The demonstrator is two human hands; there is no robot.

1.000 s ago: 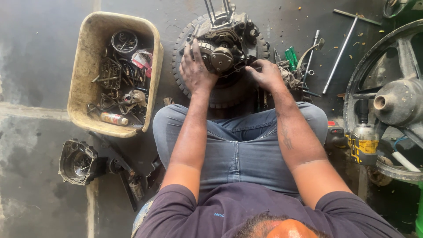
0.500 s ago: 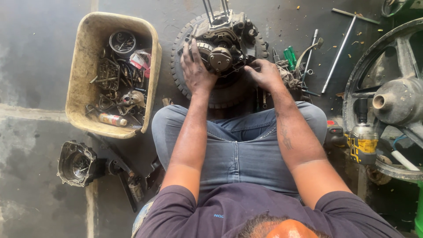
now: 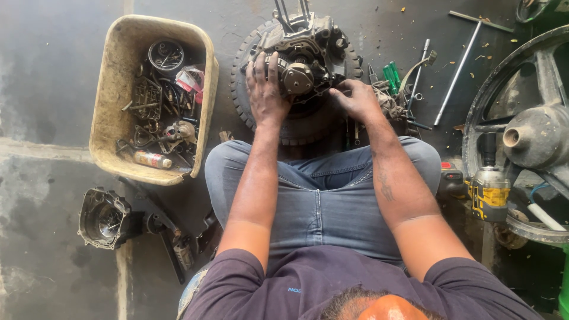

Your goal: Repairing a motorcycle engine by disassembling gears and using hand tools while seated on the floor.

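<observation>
The left hand [image 3: 265, 89] lies flat with fingers spread on the greasy engine [image 3: 305, 50], which sits on a tyre [image 3: 308, 121] on the floor just ahead of the person's knees. The right hand [image 3: 355, 101] rests at the engine's right lower edge, fingers curled, though whether it grips anything cannot be told. A tub [image 3: 112, 101] of parts stands to the left, screwdrivers [image 3: 390, 76] and a wheel [image 3: 524, 133] to the right
</observation>
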